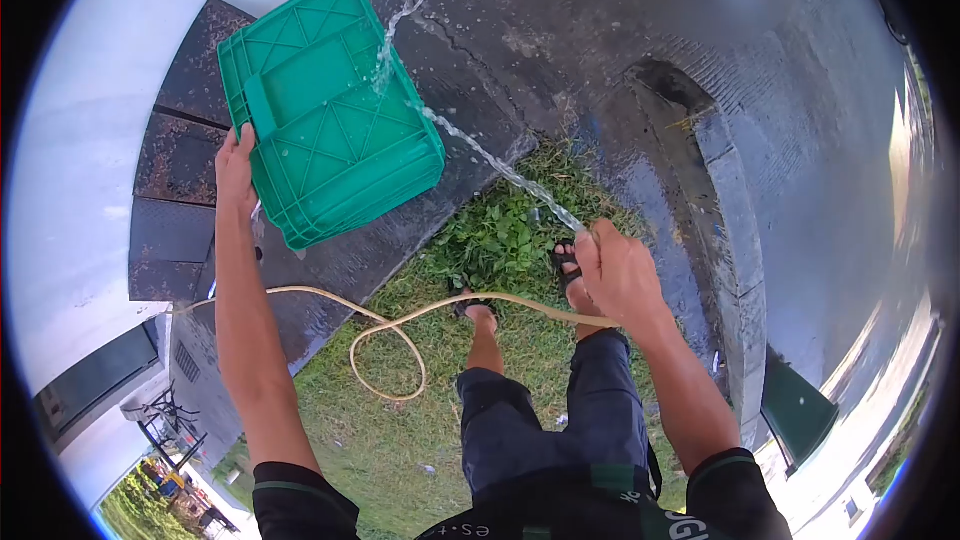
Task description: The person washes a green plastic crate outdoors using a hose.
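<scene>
A green plastic crate [330, 110] is held tilted at the upper left, its ribbed face toward the camera. My left hand [236, 168] grips the crate's left edge, fingers closed on its rim. In my right hand [618, 275], closed around it, is a pale yellow hose [500, 298]. Water [500, 170] shoots from beside my thumb toward the crate and splashes off its right side. The hose's mouth is hidden by my fingers. The hose makes a loop over the grass and runs off to the left behind my left forearm.
Grass and leafy weeds [505, 235] lie around my sandalled feet. Wet concrete [470, 30] spreads beyond, with a curved kerb [735, 230] and channel at right. Dark slabs [180, 160] adjoin the white wall [90, 140] at left. A dark green panel [797, 408] stands lower right.
</scene>
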